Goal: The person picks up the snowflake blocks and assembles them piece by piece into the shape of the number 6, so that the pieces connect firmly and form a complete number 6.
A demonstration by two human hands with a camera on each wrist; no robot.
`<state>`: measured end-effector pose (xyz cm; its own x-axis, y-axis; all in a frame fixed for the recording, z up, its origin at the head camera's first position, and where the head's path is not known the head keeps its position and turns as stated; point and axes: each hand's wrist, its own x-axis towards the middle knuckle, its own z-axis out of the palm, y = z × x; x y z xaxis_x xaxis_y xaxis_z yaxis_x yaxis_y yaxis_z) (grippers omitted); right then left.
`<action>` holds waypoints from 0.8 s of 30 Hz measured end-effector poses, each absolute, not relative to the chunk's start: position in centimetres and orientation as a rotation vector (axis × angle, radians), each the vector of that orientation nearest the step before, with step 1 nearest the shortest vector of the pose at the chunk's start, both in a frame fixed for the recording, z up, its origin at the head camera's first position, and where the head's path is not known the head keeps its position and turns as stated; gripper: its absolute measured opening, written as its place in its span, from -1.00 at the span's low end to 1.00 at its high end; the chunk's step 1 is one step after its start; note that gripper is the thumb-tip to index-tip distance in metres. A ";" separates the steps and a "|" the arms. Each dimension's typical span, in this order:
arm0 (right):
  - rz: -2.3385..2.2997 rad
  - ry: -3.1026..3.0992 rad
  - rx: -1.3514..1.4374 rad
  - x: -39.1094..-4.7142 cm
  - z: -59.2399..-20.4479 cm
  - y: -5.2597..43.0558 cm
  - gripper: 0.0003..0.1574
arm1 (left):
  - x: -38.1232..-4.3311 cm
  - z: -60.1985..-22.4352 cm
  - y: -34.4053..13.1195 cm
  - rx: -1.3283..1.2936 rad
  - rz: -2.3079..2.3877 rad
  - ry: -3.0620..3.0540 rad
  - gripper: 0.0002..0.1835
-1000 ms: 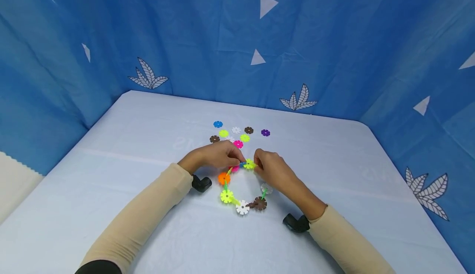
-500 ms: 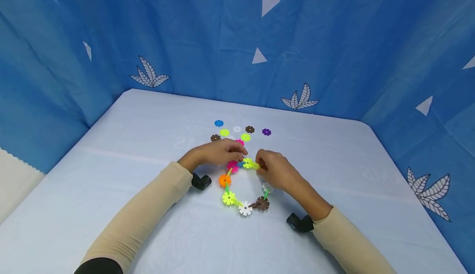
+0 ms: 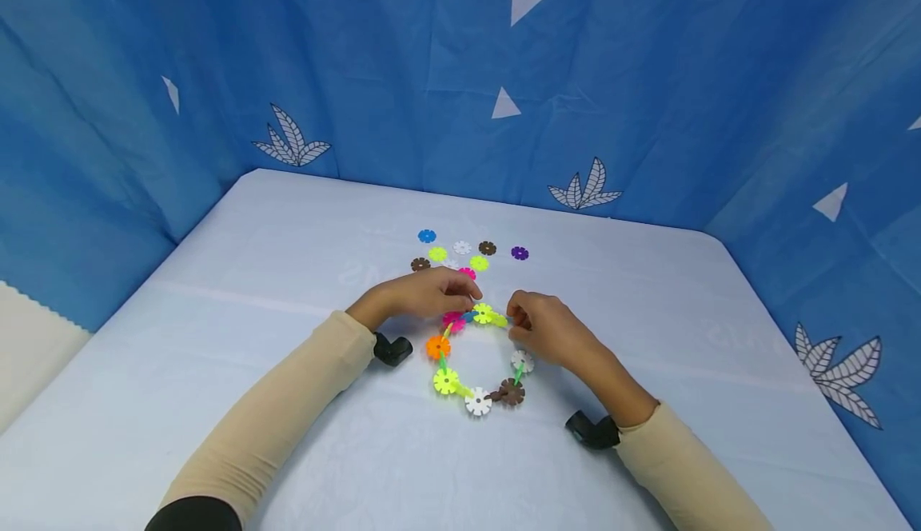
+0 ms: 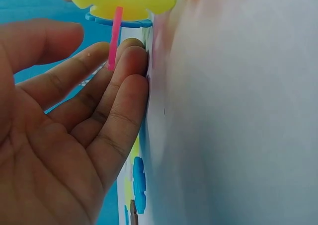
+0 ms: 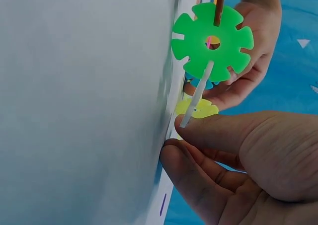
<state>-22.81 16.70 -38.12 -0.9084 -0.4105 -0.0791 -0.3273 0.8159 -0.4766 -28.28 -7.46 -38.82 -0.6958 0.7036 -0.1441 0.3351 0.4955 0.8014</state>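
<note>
Notched plastic snowflake discs are slotted together into a ring-shaped chain on the table. Its far side has a pink disc (image 3: 454, 323), a blue disc (image 3: 470, 317) and a yellow-green disc (image 3: 483, 313). My left hand (image 3: 432, 292) is beside these, its thumb apart from loosely bent fingers; in the left wrist view nothing lies between them. My right hand (image 3: 550, 327) is just right of the chain's yellow-green end, thumb and index finger bent with a small gap between their tips. Below it are a whitish disc (image 3: 522, 361) and a green disc (image 5: 212, 42), which shows face-on in the right wrist view.
Several loose discs lie behind the hands, among them a blue disc (image 3: 427, 236), a purple disc (image 3: 520, 253) and a brown disc (image 3: 487, 248). The chain's near side has a white disc (image 3: 478, 401). A blue curtain (image 3: 403, 59) hangs behind the white table (image 3: 647, 307).
My right hand has let go of the chain's yellow-green end and drawn slightly right. My left fingers have loosened from the blue and pink discs and lifted a little.
</note>
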 end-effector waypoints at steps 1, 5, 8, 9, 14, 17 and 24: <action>-0.690 2.822 -0.575 -22.8 -38.1 16.7 -0.73 | -28.3 -38.8 -7.5 0.858 1.076 2.288 -0.71; -0.679 2.821 -0.570 -22.7 -38.0 16.8 -0.74 | -28.3 -38.8 -7.5 0.864 1.071 2.288 -0.71; -0.668 2.823 -0.568 -22.7 -38.0 16.9 -0.74 | -28.3 -38.7 -7.4 0.862 1.062 2.291 -0.72; -0.664 2.824 -0.567 -22.7 -38.0 17.0 -0.74 | -28.3 -38.7 -7.4 0.860 1.056 2.295 -0.72; -0.621 2.820 -0.553 -22.4 -37.8 17.3 -0.74 | -28.1 -38.5 -7.3 0.851 1.036 2.303 -0.72; -0.588 2.805 -0.541 -22.2 -37.7 17.4 -0.75 | -28.0 -38.4 -7.3 0.851 1.030 2.301 -0.72; -0.548 2.800 -0.541 -21.8 -37.4 17.6 -0.76 | -28.0 -38.4 -7.4 0.848 1.032 2.305 -0.72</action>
<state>-21.85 17.61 -37.42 -0.9035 -0.3986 -0.1577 -0.3098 0.8614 -0.4025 -28.01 -7.36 -38.42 -0.6965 0.6982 -0.1654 0.3418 0.5255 0.7791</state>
